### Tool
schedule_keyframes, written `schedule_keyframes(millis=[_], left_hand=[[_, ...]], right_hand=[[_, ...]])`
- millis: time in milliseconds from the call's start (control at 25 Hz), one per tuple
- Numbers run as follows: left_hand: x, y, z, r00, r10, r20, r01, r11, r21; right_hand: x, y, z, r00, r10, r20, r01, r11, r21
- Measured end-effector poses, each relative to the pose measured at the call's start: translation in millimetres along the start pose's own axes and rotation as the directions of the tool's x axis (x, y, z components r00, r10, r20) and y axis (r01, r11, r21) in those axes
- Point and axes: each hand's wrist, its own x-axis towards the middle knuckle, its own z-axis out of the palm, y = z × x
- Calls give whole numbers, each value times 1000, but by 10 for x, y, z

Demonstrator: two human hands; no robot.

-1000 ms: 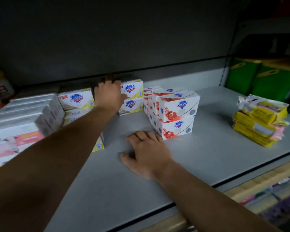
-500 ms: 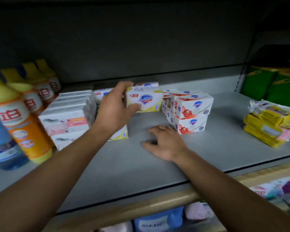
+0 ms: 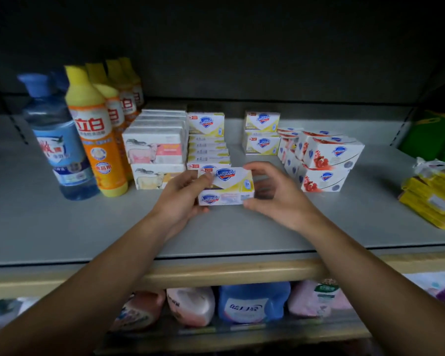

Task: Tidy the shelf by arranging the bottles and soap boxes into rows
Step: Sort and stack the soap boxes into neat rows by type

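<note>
My left hand (image 3: 183, 196) grips the left end of a yellow-and-white soap box (image 3: 226, 186) just above the grey shelf (image 3: 62, 227). My right hand (image 3: 275, 194) pinches its right end between thumb and fingers. Behind it runs a row of the same yellow boxes (image 3: 207, 140). Two more yellow boxes (image 3: 262, 133) stand stacked further back. White boxes with a sheep picture (image 3: 157, 147) sit to the left, red-and-white soap boxes (image 3: 324, 160) to the right. An orange bottle with a yellow cap (image 3: 95, 132) and a blue bottle (image 3: 54, 140) stand at the left.
More yellow-capped bottles (image 3: 123, 93) line up behind the orange one. Yellow wrapped packs (image 3: 432, 196) lie at the right edge, green containers (image 3: 432, 134) behind them. Pink pouches (image 3: 190, 304) and a blue jug (image 3: 252, 301) fill the shelf below.
My left hand carried the yellow soap box from the back towards the front. My right hand lifted off the shelf and took the box's right end. The view pulled back, showing the bottles.
</note>
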Motion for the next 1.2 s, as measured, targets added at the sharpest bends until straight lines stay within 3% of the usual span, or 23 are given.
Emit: schedule_keyframes(millis=[80,160,240,320,400,480,560,640,720,800,920,1000,1040,1080,1160,1200], left_hand=[[11,17,-53,1000,-3,23,4,999,-43],[20,14,-64,1000,-5,25,4,1000,30],[37,-2,-34,1000,-16,-21,19,990,138],[65,-3,-10,996,-45,-75,59,979,195],[77,16,7,993,-64,-96,83,974,210],[72,21,5,994,-65,-89,81,979,189],[56,7,-23,997,-43,-69,49,995,92],[39,3,-55,998,-44,-51,43,999,-15],[27,13,-70,998,-52,-43,49,996,-78],[22,37,-86,999,-33,-18,29,985,-167],[30,66,-109,998,18,58,2,941,-338],[32,91,-108,994,9,109,38,904,-426],[33,102,-107,989,-7,148,76,883,-464],[31,113,-111,979,-26,204,125,860,-494],[17,139,-117,944,-47,326,220,828,-516],[12,145,-125,927,-46,371,248,819,-517]], right_hand=[[-9,-42,-12,995,79,-53,-75,995,67],[-5,-76,7,974,215,-71,-194,954,227],[11,-122,47,917,398,14,-375,850,370],[22,-164,72,852,514,104,-511,769,385],[16,-194,75,823,547,150,-558,731,393],[7,-226,80,845,521,125,-521,745,417],[-8,-233,85,912,409,4,-381,846,373],[-37,-269,101,977,148,-156,-146,989,24],[-61,-282,138,984,-118,-134,87,973,-216],[-88,-275,233,980,-163,-110,153,984,-89],[-38,-311,445,977,-32,-212,70,982,178],[-17,-337,533,967,-66,-248,111,978,174],[-31,-351,558,954,-159,-255,183,981,70],[-49,-351,585,923,-301,-239,283,953,-109],[-83,-341,673,812,-570,-124,466,763,-449],[-96,-342,725,765,-639,-83,508,677,-532]])
